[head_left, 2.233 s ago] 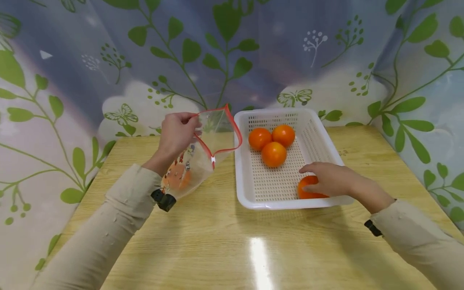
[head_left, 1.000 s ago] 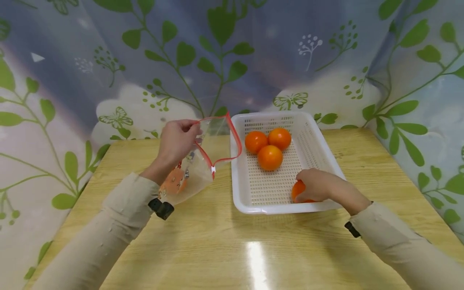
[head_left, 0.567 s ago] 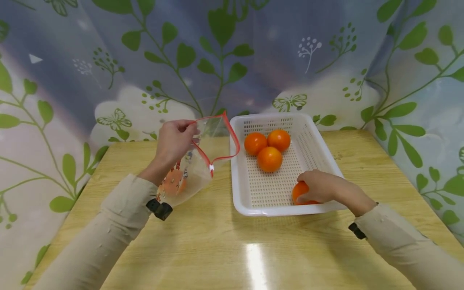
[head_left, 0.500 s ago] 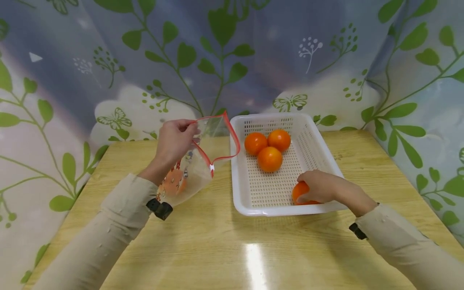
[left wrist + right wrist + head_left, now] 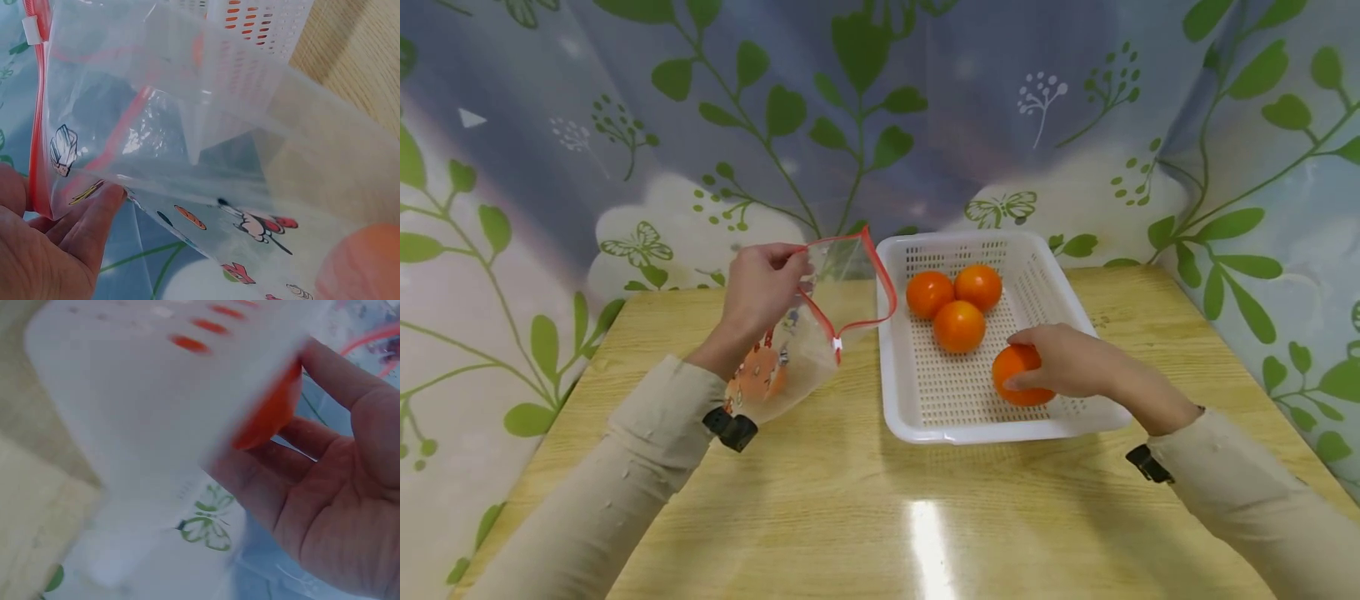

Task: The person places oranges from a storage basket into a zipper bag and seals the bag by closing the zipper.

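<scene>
My left hand point(image 5: 762, 287) pinches the upper edge of a clear zip bag point(image 5: 820, 375) with a red zip and printed cartoon pictures. The bag's mouth gapes toward the basket, its white slider point(image 5: 837, 343) hanging at the front corner. One orange point(image 5: 365, 265) lies low inside the bag. Over the front right of a white plastic basket point(image 5: 895, 392), my right hand point(image 5: 1071, 362) grips another orange point(image 5: 1021, 377) between thumb and fingers. In the right wrist view the basket wall hides part of this held orange point(image 5: 275, 409).
Three more oranges point(image 5: 958, 326) sit together at the back left of the basket. Basket and bag are over a light wooden table point(image 5: 820, 517). Behind the table hangs a curtain point(image 5: 970, 108) printed with green leaves and butterflies.
My right hand came down onto the orange at the basket's front right and gripped it. It has since raised that orange a little, away from the front rim. The left hand with the bag barely moved.
</scene>
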Available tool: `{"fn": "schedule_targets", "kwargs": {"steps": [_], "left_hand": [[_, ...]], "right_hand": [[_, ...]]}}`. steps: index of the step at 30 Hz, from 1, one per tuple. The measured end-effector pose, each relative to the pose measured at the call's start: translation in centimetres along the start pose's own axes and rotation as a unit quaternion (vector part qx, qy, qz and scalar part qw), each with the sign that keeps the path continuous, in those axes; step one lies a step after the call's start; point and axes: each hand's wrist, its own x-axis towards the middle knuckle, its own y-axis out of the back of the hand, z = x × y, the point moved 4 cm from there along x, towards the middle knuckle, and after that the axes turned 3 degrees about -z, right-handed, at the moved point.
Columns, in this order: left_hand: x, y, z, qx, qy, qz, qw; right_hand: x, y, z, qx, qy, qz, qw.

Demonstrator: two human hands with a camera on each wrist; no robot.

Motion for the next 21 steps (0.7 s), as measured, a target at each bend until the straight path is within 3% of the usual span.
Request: {"fn": "schedule_targets", "kwargs": {"steps": [10,21], "left_hand": [[-0.2,0.4,0.2,0.002,0.0,0.001,1.0],[-0.2,0.2,0.2,0.015,0.003,0.002,0.9999]], "right_hand": [[0.9,3.7,-3.0,0.055,0.026,0.097,0.993],[3.7,4.7,-6.5,0.173,0.032,0.201,0.964]]}}
